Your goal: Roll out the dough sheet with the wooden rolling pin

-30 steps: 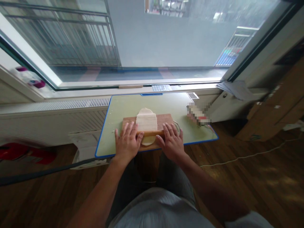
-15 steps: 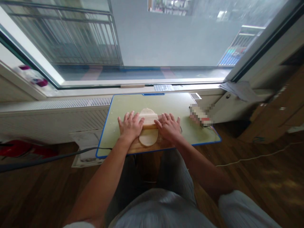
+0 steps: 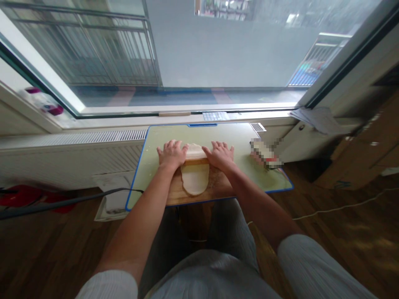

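Note:
A flattened sheet of dough (image 3: 195, 179) lies on a wooden board (image 3: 222, 185) in front of me. Across its far part runs a wooden rolling pin (image 3: 196, 161), visible only between my hands. On its left end rests my left hand (image 3: 172, 154), palm down with the fingers stretched forward. My right hand (image 3: 220, 155) lies the same way over the right end, fingers reaching past the pin. Both thumbs point inward, close to the dough's sides. The pin's ends are hidden under my palms.
The board is on a pale green folding table (image 3: 232, 132) with a blue rim. A pixelated object (image 3: 264, 153) sits at its right side. Behind are a radiator (image 3: 109, 135) and a window. A dark strap (image 3: 93, 197) crosses on the left; a cardboard box (image 3: 358, 153) stands right.
Both hands and the rolling pin have moved forward, away from me. More of the dough now shows on my side of the pin, and it looks longer there.

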Available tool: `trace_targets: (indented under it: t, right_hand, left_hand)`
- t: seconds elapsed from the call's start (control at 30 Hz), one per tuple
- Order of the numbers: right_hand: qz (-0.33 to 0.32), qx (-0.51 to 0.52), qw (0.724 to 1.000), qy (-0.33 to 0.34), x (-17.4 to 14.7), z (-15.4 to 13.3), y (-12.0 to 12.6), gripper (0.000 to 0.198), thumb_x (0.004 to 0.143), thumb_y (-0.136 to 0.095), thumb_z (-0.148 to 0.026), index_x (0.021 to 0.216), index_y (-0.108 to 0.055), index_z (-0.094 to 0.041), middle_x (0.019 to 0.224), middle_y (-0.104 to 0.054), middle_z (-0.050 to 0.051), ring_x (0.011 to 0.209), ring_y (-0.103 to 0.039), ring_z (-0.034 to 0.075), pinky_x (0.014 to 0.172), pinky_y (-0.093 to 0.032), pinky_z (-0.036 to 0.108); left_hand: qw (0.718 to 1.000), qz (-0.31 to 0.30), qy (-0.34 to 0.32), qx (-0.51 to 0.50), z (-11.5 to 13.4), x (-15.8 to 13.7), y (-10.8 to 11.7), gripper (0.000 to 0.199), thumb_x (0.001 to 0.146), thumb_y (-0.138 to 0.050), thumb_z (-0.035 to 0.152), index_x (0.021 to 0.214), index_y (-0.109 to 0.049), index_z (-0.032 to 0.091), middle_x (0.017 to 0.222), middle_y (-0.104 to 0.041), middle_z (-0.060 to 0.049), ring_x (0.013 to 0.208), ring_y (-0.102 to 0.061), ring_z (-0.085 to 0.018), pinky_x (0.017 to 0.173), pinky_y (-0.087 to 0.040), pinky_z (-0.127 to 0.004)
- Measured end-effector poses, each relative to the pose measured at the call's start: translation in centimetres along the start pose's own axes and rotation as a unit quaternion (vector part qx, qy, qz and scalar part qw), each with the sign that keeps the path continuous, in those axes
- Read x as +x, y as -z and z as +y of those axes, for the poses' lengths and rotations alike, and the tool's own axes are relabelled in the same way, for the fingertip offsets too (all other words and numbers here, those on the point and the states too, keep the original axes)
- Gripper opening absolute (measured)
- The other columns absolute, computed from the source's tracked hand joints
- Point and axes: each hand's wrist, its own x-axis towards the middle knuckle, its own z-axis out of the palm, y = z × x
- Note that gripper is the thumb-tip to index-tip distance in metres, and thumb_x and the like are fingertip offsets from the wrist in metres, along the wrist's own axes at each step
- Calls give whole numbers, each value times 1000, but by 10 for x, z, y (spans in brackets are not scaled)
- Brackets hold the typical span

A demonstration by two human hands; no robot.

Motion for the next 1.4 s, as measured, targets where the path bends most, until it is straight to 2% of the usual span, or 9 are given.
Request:
trace_targets:
  t: [0.17, 0.33, 0.43, 0.7, 0.93, 1.17, 1.4]
  right_hand:
    - [-4, -1, 1000, -6, 4, -1, 0, 78, 109, -34, -71, 161, -53, -16, 168, -51, 21, 156, -40, 38, 129, -20, 72]
    - [-6, -16, 1000, 9, -12, 1, 0, 77, 109, -35, -67, 165, -48, -15, 172, -47, 19, 159, -37, 39, 130, -20, 71]
    - [-1, -25, 1000, 17, -28, 3, -2, 76, 111, -32, -64, 167, -45, -15, 174, -44, 17, 162, -34, 38, 131, -19, 71]
    - [26, -21, 998, 44, -78, 14, -8, 70, 113, -32, -63, 167, -48, -20, 175, -44, 11, 165, -31, 35, 133, -19, 69]
    - [80, -19, 993, 85, -122, 25, -18, 65, 113, -40, -57, 164, -51, -18, 171, -49, 13, 162, -36, 35, 134, -17, 63]
    - [130, 13, 985, 111, -165, 32, -26, 60, 113, -45, -53, 160, -53, -18, 167, -54, 14, 159, -41, 33, 133, -18, 60]
    - [164, 52, 978, 119, -182, 35, -29, 45, 111, -52, -48, 146, -62, -23, 158, -64, 13, 155, -48, 30, 132, -20, 58]
  left_hand:
    - [1000, 12, 3, -3, 1, 5, -1, 58, 107, -37, 56, 143, -70, 25, 160, -60, -17, 147, -52, -39, 126, -29, -76]
    - [1000, -7, -10, 7, -1, -9, 0, 60, 107, -37, 57, 151, -65, 27, 167, -55, -15, 152, -47, -39, 127, -28, -75]
    - [999, -15, -21, 18, -3, -24, 0, 61, 108, -36, 56, 156, -60, 27, 170, -51, -15, 156, -44, -37, 127, -29, -73]
    - [996, 23, -68, 46, -7, -74, 0, 59, 110, -34, 51, 156, -61, 26, 170, -52, -13, 156, -45, -36, 129, -29, -70]
    - [994, 27, -106, 24, -12, -113, 5, 60, 110, -32, 51, 154, -64, 27, 168, -54, -9, 158, -45, -35, 129, -33, -67]
    - [991, 48, -121, -11, -25, -151, 0, 55, 111, -36, 52, 153, -64, 30, 166, -56, -7, 157, -48, -32, 132, -29, -66]
    - [985, 78, -151, -34, -33, -177, -3, 51, 112, -40, 48, 155, -62, 30, 165, -58, -7, 158, -48, -31, 132, -28, -63]
